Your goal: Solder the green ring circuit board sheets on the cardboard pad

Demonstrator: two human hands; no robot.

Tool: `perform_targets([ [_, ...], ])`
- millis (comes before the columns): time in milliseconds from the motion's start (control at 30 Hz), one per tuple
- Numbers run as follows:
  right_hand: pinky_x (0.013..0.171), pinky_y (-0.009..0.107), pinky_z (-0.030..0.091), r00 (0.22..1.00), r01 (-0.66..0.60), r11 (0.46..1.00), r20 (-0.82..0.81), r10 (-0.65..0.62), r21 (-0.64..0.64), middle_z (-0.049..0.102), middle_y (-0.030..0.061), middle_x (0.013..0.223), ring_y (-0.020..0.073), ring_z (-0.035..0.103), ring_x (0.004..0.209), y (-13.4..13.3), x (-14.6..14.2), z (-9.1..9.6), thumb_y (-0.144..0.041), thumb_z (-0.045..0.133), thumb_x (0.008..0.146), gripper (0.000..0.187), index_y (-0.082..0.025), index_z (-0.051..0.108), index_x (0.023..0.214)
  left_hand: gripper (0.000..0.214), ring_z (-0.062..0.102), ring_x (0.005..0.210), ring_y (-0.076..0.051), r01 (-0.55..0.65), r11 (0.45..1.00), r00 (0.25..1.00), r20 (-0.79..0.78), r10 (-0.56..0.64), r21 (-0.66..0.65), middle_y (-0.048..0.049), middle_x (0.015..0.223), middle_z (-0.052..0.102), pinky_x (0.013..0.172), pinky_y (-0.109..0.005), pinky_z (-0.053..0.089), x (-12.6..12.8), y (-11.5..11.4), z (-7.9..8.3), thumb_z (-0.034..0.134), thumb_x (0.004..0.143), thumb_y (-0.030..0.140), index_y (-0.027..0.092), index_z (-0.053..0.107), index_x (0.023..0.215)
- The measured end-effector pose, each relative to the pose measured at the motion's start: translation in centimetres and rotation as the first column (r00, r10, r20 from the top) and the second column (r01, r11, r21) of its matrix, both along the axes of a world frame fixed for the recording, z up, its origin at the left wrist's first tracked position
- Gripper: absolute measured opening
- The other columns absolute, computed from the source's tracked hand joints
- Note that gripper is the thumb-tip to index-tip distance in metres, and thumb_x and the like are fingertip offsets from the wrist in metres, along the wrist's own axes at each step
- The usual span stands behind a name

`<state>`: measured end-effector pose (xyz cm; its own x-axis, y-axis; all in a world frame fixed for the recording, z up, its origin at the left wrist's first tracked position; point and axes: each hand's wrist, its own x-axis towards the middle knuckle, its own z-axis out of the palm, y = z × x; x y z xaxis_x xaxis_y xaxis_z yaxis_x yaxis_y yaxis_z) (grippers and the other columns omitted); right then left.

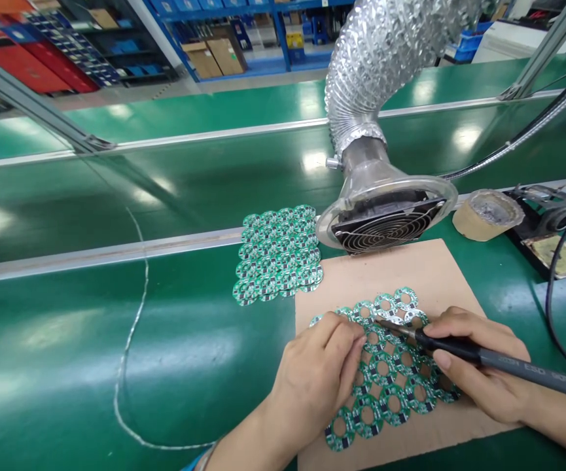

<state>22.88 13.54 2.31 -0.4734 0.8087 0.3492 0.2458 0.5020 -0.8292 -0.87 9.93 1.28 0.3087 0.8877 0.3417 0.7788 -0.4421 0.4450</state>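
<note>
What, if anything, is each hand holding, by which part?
The right hand holds the soldering iron by its black grip. Whether the left hand, pinched over the boards, holds anything can't be told.

head view | from above green bench [179, 353] | facing forward, down | hands [309, 369] near | blue shelves [281, 36] far, top
</note>
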Motion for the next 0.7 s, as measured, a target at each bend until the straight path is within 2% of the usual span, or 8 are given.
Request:
perform_targets([
  [200, 0.054, 0.027, 0.047, 1.000, 0.003, 1.000, -0.001, -0.003, -0.019, 0.062, 0.0038, 0.077, 0.0141, 0.057, 0.063, -0.02, -0.02, -0.11, -0.012, 0.055, 0.082, 0.022, -0.018, 0.059, 0.103, 0.013, 0.058, 0.070, -0.012, -0.002, 1.000, 1.000, -0.006, 0.002, 0.002, -0.0026, 0.082, 0.058, 0.061, -0.025, 0.050, 0.08, -0.12, -0.02, 0.043, 0.092, 0.018, 0.018, 0.056, 0.096],
  [533, 0.053, 0.026, 0.046, 0.998, -0.059, 0.998, -0.014, 0.059, -0.020, 0.061, 0.0029, 0.077, 0.0133, 0.056, 0.063, 0.16, 0.23, -0.42, -0.010, 0.055, 0.083, 0.025, -0.018, 0.058, 0.106, 0.013, 0.058, 0.069, -0.013, -0.005, 1.000, 1.000, -0.028, 0.005, -0.001, -0.0028, 0.082, 0.058, 0.060, -0.025, 0.051, 0.23, 0.13, -0.08, 0.043, 0.092, 0.019, 0.018, 0.055, 0.096],
  [700, 0.053, 0.027, 0.046, 0.999, -0.042, 0.999, -0.019, 0.041, -0.034, 0.061, 0.0029, 0.078, 0.0130, 0.056, 0.064, 0.05, 0.12, -0.23, -0.009, 0.055, 0.083, 0.024, -0.018, 0.058, 0.105, 0.012, 0.059, 0.070, -0.014, -0.005, 1.000, 0.999, -0.041, 0.005, -0.010, -0.0025, 0.081, 0.058, 0.060, -0.026, 0.052, 0.40, 0.06, -0.05, 0.043, 0.092, 0.020, 0.019, 0.055, 0.095],
])
